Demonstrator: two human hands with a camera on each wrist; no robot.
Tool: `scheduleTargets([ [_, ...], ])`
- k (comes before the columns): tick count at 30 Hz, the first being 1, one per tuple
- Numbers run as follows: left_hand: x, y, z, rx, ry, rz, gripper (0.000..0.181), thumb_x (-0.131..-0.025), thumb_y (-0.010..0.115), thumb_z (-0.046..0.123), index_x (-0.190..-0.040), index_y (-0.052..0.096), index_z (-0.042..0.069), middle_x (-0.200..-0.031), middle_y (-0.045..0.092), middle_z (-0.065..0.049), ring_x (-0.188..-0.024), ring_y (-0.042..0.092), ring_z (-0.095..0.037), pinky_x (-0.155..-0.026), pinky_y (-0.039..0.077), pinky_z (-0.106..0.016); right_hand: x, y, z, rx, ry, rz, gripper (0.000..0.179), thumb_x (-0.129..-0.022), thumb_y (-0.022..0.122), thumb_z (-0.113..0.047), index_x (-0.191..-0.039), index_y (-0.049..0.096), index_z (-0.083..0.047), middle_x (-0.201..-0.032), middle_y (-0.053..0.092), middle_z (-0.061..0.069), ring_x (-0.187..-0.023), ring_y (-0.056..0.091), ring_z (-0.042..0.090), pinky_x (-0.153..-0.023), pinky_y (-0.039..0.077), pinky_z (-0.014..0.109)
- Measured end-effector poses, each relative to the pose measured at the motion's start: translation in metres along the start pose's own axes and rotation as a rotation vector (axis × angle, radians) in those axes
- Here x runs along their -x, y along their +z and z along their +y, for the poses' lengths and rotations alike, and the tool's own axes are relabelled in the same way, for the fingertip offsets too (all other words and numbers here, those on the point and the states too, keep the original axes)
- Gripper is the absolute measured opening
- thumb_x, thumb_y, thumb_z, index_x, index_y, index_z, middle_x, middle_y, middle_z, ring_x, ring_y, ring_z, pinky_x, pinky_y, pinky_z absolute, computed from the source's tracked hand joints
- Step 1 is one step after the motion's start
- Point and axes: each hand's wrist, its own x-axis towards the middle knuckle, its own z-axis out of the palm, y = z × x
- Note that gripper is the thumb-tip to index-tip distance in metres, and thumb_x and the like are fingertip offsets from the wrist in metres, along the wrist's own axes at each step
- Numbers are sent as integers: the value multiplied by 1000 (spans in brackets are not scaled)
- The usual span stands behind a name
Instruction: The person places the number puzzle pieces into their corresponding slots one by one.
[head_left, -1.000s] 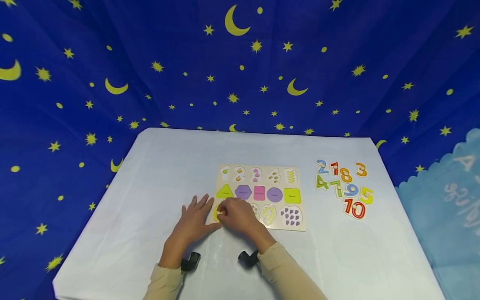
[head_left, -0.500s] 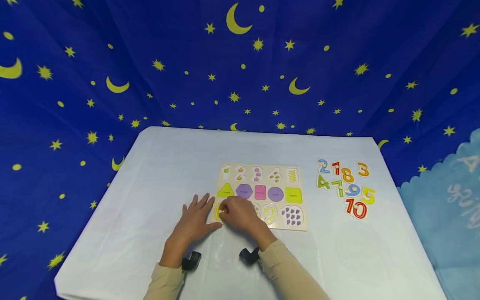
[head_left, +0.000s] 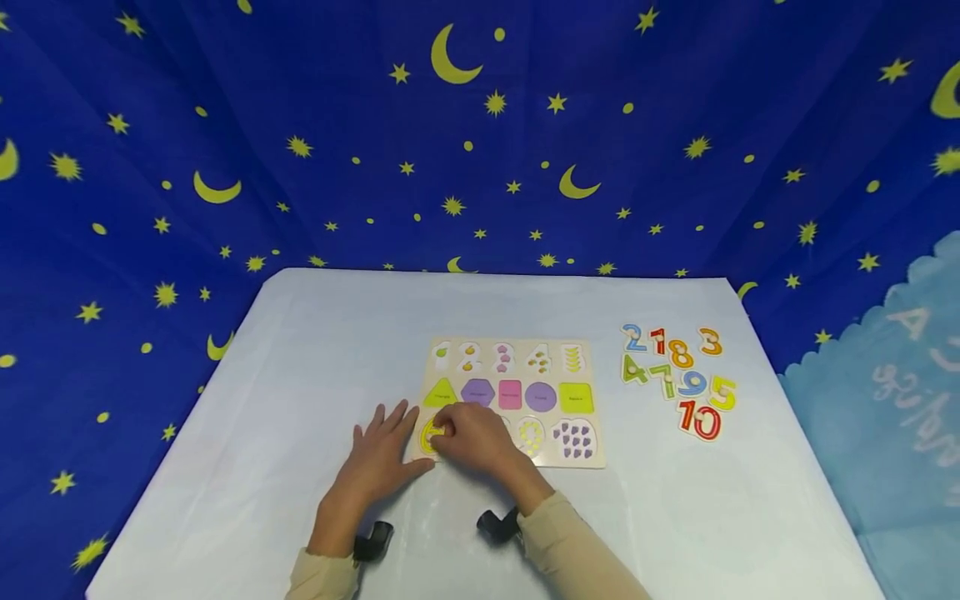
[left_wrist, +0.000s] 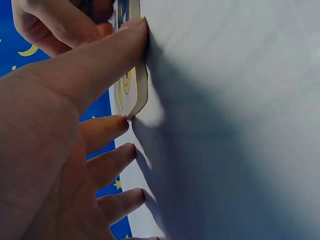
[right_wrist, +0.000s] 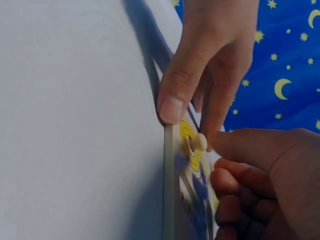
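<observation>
A wooden number puzzle board lies mid-table, with fruit pictures in its recesses and a middle row of coloured shapes. In its lower left corner sits a yellow number puzzle piece with a pale knob. My right hand pinches at this knob, its thumb tip right against it in the right wrist view and the other fingers curled. My left hand is spread at the board's left end. Its thumb presses the front edge, and its other fingertips rest on the table.
Several loose number pieces lie right of the board, among them a red 10, a yellow 5 and an orange 3. A white cloth covers the table. Behind hangs a blue star-patterned curtain.
The head view has shifted slightly. My right hand stays at the yellow piece with its fingers a little repositioned, showing more of the piece. The left hand still steadies the board's corner.
</observation>
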Motion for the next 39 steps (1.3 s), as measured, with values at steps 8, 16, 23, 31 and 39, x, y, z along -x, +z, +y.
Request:
scheduleTargets([
  [8,0,1,-2,1,-10,-2,90,-78,71,57,-148,39,9,-153,31,-14,-139,18,-46,-99,16,-74,13,-18,12,-30,15,90,16,-82,72,-29,-91,72,-16,-65,52,-15,-55,48,3,-52,41,23],
  [16,0,3,-1,14,-13,0,90,-79,71,55,-149,37,10,-154,29,-13,-140,16,-45,-101,14,-73,26,-38,32,-37,49,149,16,-82,73,-28,-93,72,-16,-68,55,-15,-57,50,3,-54,42,24],
  [23,0,2,-1,32,-26,-2,90,-78,73,54,-149,37,10,-154,29,-13,-140,15,-45,-101,13,-73,36,-46,44,-41,78,193,18,-82,73,-27,-95,72,-15,-70,54,-14,-62,50,6,-58,43,27],
  [31,2,1,-3,41,-37,-3,91,-78,73,54,-149,37,11,-154,29,-13,-140,14,-45,-102,11,-73,44,-50,56,-32,108,241,14,-80,74,-25,-90,72,-17,-73,54,-14,-64,50,5,-58,43,25],
  [39,2,6,-4,49,-32,13,91,-78,72,55,-149,36,12,-155,27,-12,-141,14,-44,-102,11,-72,54,-61,72,-24,172,275,13,-80,74,-25,-90,70,-17,-72,54,-14,-64,50,6,-60,43,27],
])
